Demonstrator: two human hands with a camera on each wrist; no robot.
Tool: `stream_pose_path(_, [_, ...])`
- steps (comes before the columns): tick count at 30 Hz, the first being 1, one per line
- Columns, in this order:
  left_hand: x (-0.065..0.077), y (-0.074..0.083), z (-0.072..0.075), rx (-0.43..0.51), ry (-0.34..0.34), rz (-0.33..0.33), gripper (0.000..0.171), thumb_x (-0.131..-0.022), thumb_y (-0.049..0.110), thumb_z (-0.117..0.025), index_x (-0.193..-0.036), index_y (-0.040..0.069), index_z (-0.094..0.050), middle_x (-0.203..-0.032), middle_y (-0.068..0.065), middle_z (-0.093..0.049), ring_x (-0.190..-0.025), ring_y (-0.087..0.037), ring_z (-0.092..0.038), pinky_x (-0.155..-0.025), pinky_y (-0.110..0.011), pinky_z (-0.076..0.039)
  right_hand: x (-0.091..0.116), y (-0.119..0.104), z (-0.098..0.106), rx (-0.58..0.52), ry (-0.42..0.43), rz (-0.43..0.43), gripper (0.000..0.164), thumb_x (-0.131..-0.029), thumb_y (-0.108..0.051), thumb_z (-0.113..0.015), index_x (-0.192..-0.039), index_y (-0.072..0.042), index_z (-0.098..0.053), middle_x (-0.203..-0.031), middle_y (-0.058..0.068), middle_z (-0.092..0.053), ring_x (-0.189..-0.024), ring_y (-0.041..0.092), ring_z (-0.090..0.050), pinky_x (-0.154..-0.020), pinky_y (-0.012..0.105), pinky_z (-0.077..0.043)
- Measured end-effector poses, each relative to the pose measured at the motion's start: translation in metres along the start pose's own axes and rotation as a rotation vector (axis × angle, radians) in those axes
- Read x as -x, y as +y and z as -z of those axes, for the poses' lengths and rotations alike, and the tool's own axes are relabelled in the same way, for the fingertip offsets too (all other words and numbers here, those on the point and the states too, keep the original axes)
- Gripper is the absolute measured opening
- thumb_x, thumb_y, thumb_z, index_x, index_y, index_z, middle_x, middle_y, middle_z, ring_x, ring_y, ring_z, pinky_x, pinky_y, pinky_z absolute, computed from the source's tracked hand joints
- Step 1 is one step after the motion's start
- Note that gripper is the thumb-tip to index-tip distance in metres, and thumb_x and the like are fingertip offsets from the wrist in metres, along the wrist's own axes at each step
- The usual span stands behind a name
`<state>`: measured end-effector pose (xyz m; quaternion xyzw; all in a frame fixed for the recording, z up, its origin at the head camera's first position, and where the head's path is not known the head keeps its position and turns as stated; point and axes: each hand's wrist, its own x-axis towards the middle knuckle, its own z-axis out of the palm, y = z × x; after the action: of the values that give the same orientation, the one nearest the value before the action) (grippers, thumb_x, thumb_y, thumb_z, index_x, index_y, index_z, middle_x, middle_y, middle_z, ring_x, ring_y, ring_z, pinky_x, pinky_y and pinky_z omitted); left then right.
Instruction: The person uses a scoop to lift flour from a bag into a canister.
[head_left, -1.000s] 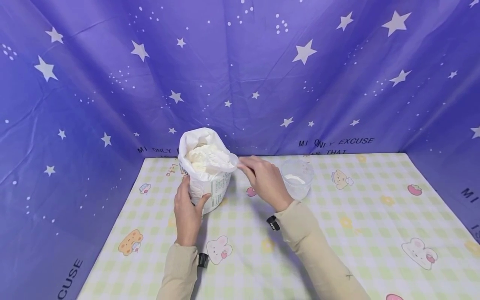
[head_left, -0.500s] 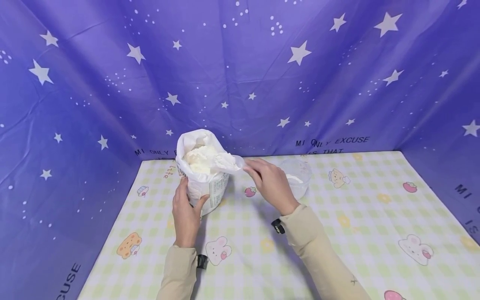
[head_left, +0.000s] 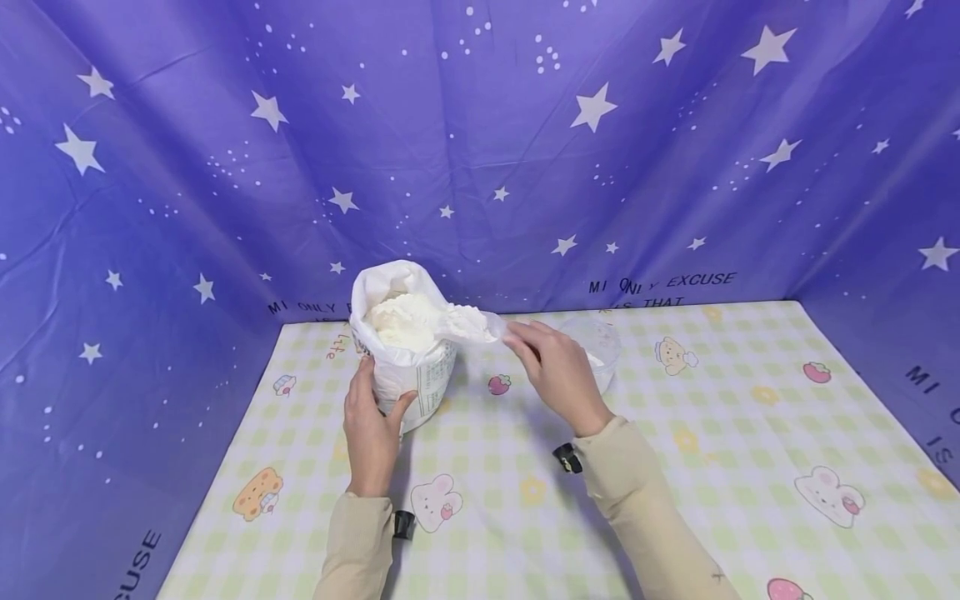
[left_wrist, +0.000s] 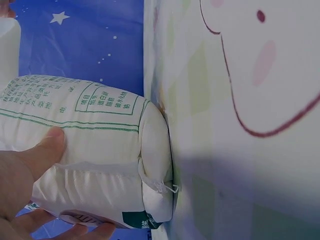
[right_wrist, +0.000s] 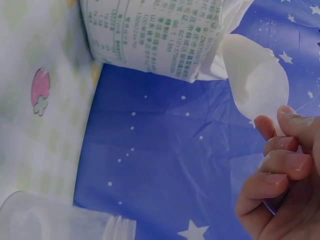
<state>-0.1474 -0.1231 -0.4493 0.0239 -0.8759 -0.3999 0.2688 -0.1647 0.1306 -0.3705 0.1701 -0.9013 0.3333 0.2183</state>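
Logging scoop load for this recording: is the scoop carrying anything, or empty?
Loaded, not empty: in the head view, white powder is heaped in the scoop, whose handle the right hand holds.

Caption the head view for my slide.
Left hand grips an open bag of white powder; right hand holds a heaped scoop at its opening.

The right hand (head_left: 558, 371) hides much of the scoop (right_wrist: 257, 82) handle and the near left side of the clear tub (head_left: 606, 350); the left wrist view cuts off the bag (left_wrist: 100, 125) at its mouth.
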Motion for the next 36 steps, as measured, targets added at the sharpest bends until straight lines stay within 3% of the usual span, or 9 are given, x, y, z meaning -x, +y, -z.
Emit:
stream_pose_path(3, [0.000, 0.001, 0.000, -0.001, 0.001, 0.003, 0.079, -0.080, 0.022, -0.082, -0.146, 0.003, -0.043, -0.153, -0.018, -0.042, -0.137, -0.040, -0.042, -0.114, -0.054, -0.035, 0.003, 0.003, 0.000, -0.003, -0.002, -0.012, 0.033, -0.100, -0.025, -0.060, -0.122, -0.004, -0.070, -0.088, 0.007, -0.069, -0.068, 0.017, -0.057, -0.068, 0.035, -0.052])
stream_pose_path(6, [0.000, 0.001, 0.000, 0.001, 0.000, 0.003, 0.079, -0.080, 0.022, -0.082, -0.146, 0.003, -0.043, -0.153, -0.018, -0.042, -0.136, -0.040, -0.042, -0.113, -0.055, -0.036, 0.006, 0.006, 0.001, -0.014, 0.002, -0.027, 0.033, -0.100, -0.025, -0.060, -0.123, -0.003, -0.069, -0.084, 0.006, -0.067, -0.063, 0.014, -0.050, -0.064, 0.032, -0.047])
stream_pose_path(20, [0.001, 0.000, 0.000, -0.008, -0.013, 0.023, 0.080, -0.081, 0.023, -0.081, -0.148, 0.004, -0.041, -0.154, -0.018, -0.040, -0.138, -0.040, -0.041, -0.114, -0.055, -0.036, 0.013, 0.015, 0.008, -0.040, 0.015, -0.057, 0.034, -0.100, -0.024, -0.059, -0.124, -0.002, -0.068, -0.080, 0.006, -0.064, -0.061, 0.013, -0.048, -0.062, 0.032, -0.044])
stream_pose_path(36, [0.000, -0.001, 0.000, -0.007, -0.018, 0.025, 0.080, -0.081, 0.024, -0.081, -0.148, 0.004, -0.040, -0.154, -0.018, -0.040, -0.138, -0.039, -0.040, -0.113, -0.055, -0.036, 0.022, 0.028, 0.018, -0.028, 0.069, -0.080, 0.033, -0.100, -0.024, -0.060, -0.123, -0.002, -0.069, -0.087, 0.007, -0.069, -0.062, 0.013, -0.051, -0.063, 0.032, -0.046])
